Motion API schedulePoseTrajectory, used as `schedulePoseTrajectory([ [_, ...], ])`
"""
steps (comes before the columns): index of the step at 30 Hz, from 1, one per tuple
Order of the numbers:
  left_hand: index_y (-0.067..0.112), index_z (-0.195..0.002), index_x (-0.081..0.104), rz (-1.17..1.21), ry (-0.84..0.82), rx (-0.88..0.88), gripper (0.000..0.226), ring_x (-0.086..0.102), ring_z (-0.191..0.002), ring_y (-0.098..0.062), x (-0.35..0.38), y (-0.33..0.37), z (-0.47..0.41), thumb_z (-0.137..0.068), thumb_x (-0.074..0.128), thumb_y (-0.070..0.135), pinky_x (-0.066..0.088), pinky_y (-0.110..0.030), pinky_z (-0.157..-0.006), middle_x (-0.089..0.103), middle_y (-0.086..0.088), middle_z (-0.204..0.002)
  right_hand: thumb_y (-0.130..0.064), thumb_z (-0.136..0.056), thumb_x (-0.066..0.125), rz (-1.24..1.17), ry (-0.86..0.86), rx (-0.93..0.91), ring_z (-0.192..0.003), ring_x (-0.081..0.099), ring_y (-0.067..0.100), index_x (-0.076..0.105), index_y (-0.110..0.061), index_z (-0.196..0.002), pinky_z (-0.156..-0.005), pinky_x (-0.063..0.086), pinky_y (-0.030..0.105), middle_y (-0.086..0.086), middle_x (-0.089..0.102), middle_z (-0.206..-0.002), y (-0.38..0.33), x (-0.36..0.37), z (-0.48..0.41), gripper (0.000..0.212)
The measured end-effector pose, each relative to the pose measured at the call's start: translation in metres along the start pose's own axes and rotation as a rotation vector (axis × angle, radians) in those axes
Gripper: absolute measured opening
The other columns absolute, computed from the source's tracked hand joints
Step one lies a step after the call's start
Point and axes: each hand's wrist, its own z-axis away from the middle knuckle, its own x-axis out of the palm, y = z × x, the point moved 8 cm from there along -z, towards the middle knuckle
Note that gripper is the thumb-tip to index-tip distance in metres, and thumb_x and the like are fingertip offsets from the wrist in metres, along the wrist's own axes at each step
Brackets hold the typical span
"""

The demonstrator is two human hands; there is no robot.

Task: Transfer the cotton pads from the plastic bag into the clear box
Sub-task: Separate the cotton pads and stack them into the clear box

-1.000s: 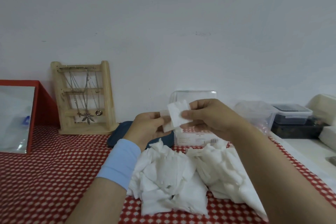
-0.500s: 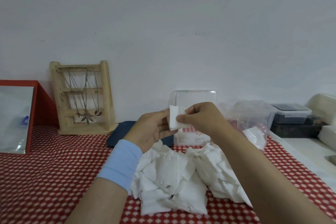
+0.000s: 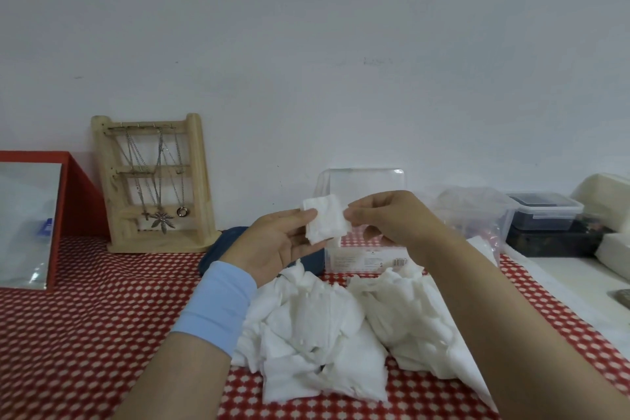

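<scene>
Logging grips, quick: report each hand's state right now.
Left hand: holding, pinches the cotton pad at its left edge.
Right hand: holding, pinches the same cotton pad at its right edge.

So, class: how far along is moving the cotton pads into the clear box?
Done: a heap of pads lies outside the plastic bag. In hand: left hand and right hand pinch one cotton pad before the clear box. Left: that whole heap; the box's contents can't be judged.
</scene>
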Motion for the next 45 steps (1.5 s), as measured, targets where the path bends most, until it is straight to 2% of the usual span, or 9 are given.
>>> schedulePoseTrajectory([
  [8, -0.004, -0.119, 0.065, 0.037, 0.221, 0.057, 0.028, 0.074, -0.100, -0.027, -0.024, 0.000, -0.006, -0.098, 0.064, 0.014, 0.063, -0.030, -0.068, 0.073, -0.020, -0.115, -0.016, -0.093, 0.068, -0.248, 0.028, 0.039, -0.082, 0.077, 0.020, 0.074, -0.010, -0.099, -0.076, 0.057, 0.033, 0.001, 0.077, -0.095, 0.005, -0.009, -0.004, 0.010],
  [11, -0.002, -0.113, 0.066, -0.047, 0.291, 0.059, 0.023, 0.071, -0.104, -0.032, -0.032, 0.001, -0.006, -0.096, 0.067, 0.013, 0.064, -0.033, -0.067, 0.071, -0.022, -0.115, -0.010, -0.094, 0.068, -0.214, 0.024, -0.040, -0.078, 0.076, 0.022, 0.072, -0.008, -0.093, -0.072, 0.059, 0.031, 0.002, 0.076, -0.092, -0.004, -0.012, -0.002, 0.005],
  [17, 0.001, -0.102, 0.073, -0.296, 0.184, 0.040, 0.018, 0.076, -0.092, -0.029, -0.011, 0.003, -0.001, -0.095, 0.069, 0.017, 0.063, -0.032, -0.069, 0.076, -0.019, -0.105, -0.008, -0.098, 0.062, -0.099, -0.147, -0.148, -0.066, 0.068, 0.019, 0.073, -0.009, -0.100, -0.058, 0.050, 0.025, 0.000, 0.072, -0.082, -0.017, 0.005, 0.005, 0.011],
  [23, 0.000, -0.101, 0.075, -0.333, 0.076, 0.015, 0.024, 0.076, -0.084, -0.023, 0.007, -0.003, 0.002, -0.094, 0.071, 0.022, 0.062, -0.031, -0.070, 0.078, -0.015, -0.097, -0.011, -0.093, 0.071, -0.062, -0.234, -0.179, -0.064, 0.059, 0.018, 0.074, -0.017, -0.110, -0.066, 0.052, 0.029, 0.011, 0.071, -0.082, -0.019, 0.013, 0.009, 0.018],
  [27, 0.004, -0.100, 0.075, -0.279, 0.005, -0.003, 0.018, 0.076, -0.081, -0.019, 0.015, -0.006, 0.003, -0.098, 0.065, 0.018, 0.061, -0.028, -0.067, 0.078, -0.013, -0.095, -0.008, -0.087, 0.078, 0.089, -0.098, -0.163, -0.057, 0.063, 0.014, 0.071, -0.017, -0.110, -0.062, 0.050, 0.032, 0.009, 0.077, -0.088, -0.016, 0.004, 0.004, 0.026],
  [33, 0.005, -0.104, 0.072, -0.306, 0.033, -0.009, 0.013, 0.075, -0.079, -0.016, 0.008, -0.006, 0.001, -0.099, 0.063, 0.013, 0.060, -0.025, -0.062, 0.078, -0.009, -0.094, -0.013, -0.085, 0.079, 0.382, 0.120, -0.267, -0.069, 0.070, 0.014, 0.071, -0.025, -0.106, -0.053, 0.050, 0.015, -0.008, 0.074, -0.080, -0.022, -0.016, -0.002, 0.026],
  [38, -0.001, -0.117, 0.062, -0.083, 0.122, -0.059, 0.024, 0.069, -0.100, -0.028, -0.005, -0.010, -0.007, -0.098, 0.053, 0.010, 0.062, -0.036, -0.077, 0.068, -0.021, -0.118, -0.009, -0.087, 0.076, 0.349, 0.180, -0.336, -0.054, 0.060, 0.005, 0.071, -0.024, -0.105, -0.052, 0.051, 0.018, -0.008, 0.074, -0.078, -0.033, -0.026, 0.001, 0.024],
  [42, -0.009, -0.123, 0.059, 0.170, -0.067, -0.078, 0.042, 0.069, -0.105, -0.034, 0.008, -0.006, 0.001, -0.087, 0.050, 0.011, 0.056, -0.046, -0.096, 0.068, -0.023, -0.120, -0.004, -0.085, 0.076, 0.268, 0.099, -0.328, -0.049, 0.057, 0.008, 0.071, -0.020, -0.108, -0.054, 0.053, 0.026, -0.008, 0.076, -0.077, -0.035, -0.021, 0.003, 0.028],
  [45, -0.005, -0.116, 0.063, 0.154, -0.168, -0.084, 0.038, 0.065, -0.114, -0.035, 0.018, -0.006, 0.005, -0.082, 0.057, 0.012, 0.045, -0.054, -0.109, 0.068, -0.023, -0.124, -0.003, -0.085, 0.076, 0.253, 0.059, -0.314, -0.054, 0.059, 0.008, 0.071, -0.019, -0.110, -0.058, 0.054, 0.031, -0.008, 0.077, -0.078, -0.031, -0.015, 0.003, 0.030],
])
